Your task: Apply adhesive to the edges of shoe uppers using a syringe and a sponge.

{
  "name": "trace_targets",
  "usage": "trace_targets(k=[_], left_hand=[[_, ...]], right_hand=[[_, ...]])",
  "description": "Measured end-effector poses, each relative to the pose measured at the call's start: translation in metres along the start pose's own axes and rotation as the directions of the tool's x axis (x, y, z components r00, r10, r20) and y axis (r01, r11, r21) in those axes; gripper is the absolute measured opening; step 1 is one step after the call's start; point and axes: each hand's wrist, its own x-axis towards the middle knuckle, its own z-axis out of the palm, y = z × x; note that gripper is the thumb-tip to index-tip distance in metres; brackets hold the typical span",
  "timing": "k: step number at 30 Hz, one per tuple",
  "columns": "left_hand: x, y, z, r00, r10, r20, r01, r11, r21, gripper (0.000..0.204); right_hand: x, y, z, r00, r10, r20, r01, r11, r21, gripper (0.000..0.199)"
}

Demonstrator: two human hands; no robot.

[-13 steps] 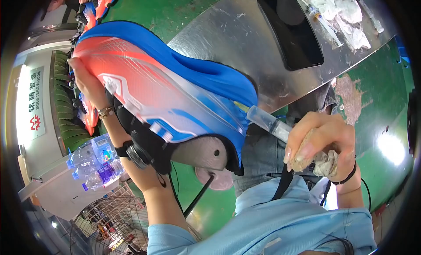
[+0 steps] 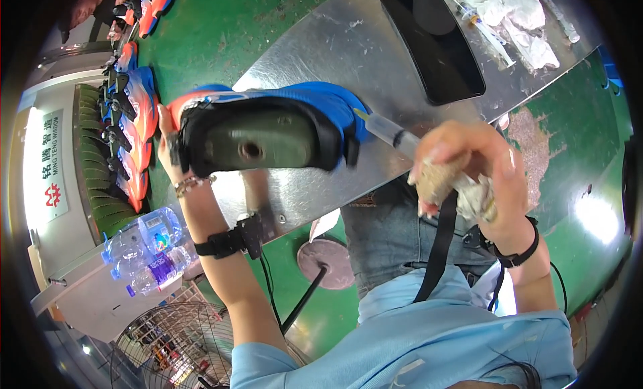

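Note:
My left hand (image 2: 169, 144) is closed on one end of a blue and coral sports shoe (image 2: 325, 98), holding it over the metal table. The shoe's black collar faces up, and a grey-green shoe last (image 2: 281, 138) with a round hole fills it. My right hand (image 2: 482, 158) grips a clear syringe (image 2: 395, 134) with a yellowish tip. That tip is close to the shoe's blue edge at the right; I cannot tell whether it touches. Also in the right hand are a tan lump (image 2: 439, 181) and a crumpled white tissue (image 2: 475, 198).
On the metal table (image 2: 335, 47) lie a black phone (image 2: 442, 54), crumpled white tissues (image 2: 519, 21) and further syringes (image 2: 492, 37). Several similar shoes (image 2: 137, 121) line a green conveyor at left. Plastic bottles (image 2: 151, 248) and a wire fan (image 2: 167, 342) stand nearby. Another person is at upper left.
My left hand has turned the shoe from its side view to collar up and shifted it away from me. The right hand with the syringe has moved slightly left and up.

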Motion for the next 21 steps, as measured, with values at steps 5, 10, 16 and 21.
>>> trace_targets(k=[5, 10, 16, 21], left_hand=[[-0.065, -0.007, -0.022, 0.906, 0.115, -0.408, 0.012, 0.955, 0.296, 0.035], [-0.168, -0.004, -0.022, 0.862, -0.06, -0.503, 0.259, 0.906, 0.336, 0.029], [-0.261, -0.041, -0.001, 0.918, -0.359, -0.171, 0.371, 0.928, 0.044, 0.038], [-0.278, -0.076, 0.031, 0.853, -0.518, 0.067, 0.52, 0.827, -0.214, 0.065]], right_hand=[[0.01, 0.0, 0.016, 0.994, 0.004, -0.108, -0.007, 0.999, -0.031, 0.052], [0.006, 0.011, 0.022, 0.994, -0.009, -0.112, 0.012, 1.0, 0.026, 0.051], [0.001, 0.014, 0.02, 0.99, 0.025, -0.14, -0.016, 0.998, 0.067, 0.055], [-0.005, 0.009, 0.032, 0.978, 0.088, -0.191, -0.088, 0.996, 0.008, 0.05]])
